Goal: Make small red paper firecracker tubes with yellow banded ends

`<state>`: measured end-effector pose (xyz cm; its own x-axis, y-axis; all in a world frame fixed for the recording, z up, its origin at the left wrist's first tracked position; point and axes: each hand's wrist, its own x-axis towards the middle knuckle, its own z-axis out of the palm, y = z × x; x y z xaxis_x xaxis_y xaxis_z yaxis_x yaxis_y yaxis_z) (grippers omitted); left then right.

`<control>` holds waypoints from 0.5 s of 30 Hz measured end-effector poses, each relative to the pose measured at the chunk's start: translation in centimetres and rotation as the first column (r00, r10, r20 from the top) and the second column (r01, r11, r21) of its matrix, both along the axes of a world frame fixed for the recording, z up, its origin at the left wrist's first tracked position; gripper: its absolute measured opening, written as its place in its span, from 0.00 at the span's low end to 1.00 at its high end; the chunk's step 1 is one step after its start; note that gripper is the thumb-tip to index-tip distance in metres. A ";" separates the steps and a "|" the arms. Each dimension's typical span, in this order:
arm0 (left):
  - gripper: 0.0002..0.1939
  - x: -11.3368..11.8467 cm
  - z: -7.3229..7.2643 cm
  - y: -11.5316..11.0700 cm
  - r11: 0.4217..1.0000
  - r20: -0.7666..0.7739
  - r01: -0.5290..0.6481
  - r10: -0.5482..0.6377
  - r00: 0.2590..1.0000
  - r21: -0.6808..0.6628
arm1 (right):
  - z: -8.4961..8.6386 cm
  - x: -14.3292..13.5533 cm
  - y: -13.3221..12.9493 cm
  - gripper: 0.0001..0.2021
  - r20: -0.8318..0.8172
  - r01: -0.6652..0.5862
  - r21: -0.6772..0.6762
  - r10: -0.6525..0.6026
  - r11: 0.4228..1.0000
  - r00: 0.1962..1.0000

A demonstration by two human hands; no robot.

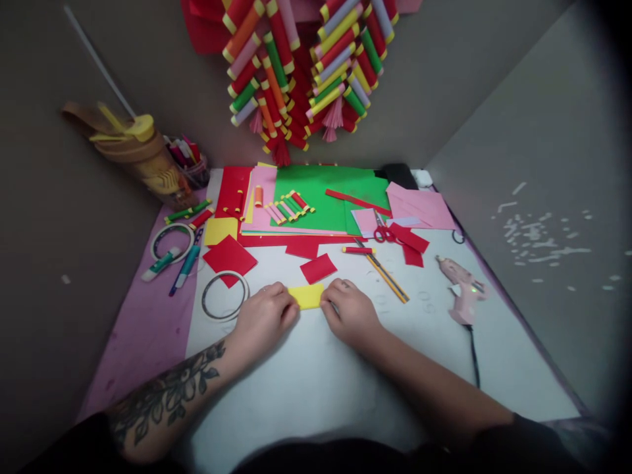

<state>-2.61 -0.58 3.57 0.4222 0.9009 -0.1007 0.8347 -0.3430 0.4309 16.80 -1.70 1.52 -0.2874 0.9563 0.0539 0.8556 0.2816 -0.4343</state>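
A small yellow piece of paper [307,297], apparently folded, lies level between my two hands over the white work sheet [306,382]. My left hand [265,317] pinches its left end with curled fingers. On the opposite end, my right hand [351,312] grips with thumb and fingers pressed together. Just beyond the paper lies a red paper rectangle [318,268], with another red piece [302,247] behind it. A roll of tape [225,296] rests flat beside my left wrist. Past my right hand are a yellow pencil [388,276] and a small red paper roll [359,250].
A pink glue gun [463,289] with a cord lies at the right. Red scissors [384,233] sit near pink paper [419,207]. Green sheets [316,197] are stacked at the back, under several small rolls. Paper firecracker strings [340,59] hang above. A pen holder [153,161] stands left.
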 end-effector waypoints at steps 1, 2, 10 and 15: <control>0.12 0.0 0.0 0.0 1.000 -0.004 -0.003 0.003 1.000 -0.005 | 0.1 -0.1 0.1 0.07 0.030 0.006 -0.007 -0.006 1.000 1.000; 0.12 0.1 0.1 0.1 1.000 -0.005 -0.002 0.002 1.000 -0.007 | 0.2 -0.2 0.2 0.07 0.058 0.011 -0.013 -0.010 1.000 0.998; 0.09 0.5 0.3 0.3 0.999 -0.069 -0.036 0.038 0.997 0.025 | 0.5 -0.7 0.6 0.05 0.186 0.025 -0.043 -0.016 0.999 0.982; 0.10 0.7 0.5 0.4 0.999 -0.111 -0.046 0.048 0.993 0.019 | 0.6 -0.9 0.7 0.06 0.211 0.037 -0.053 -0.026 0.998 0.977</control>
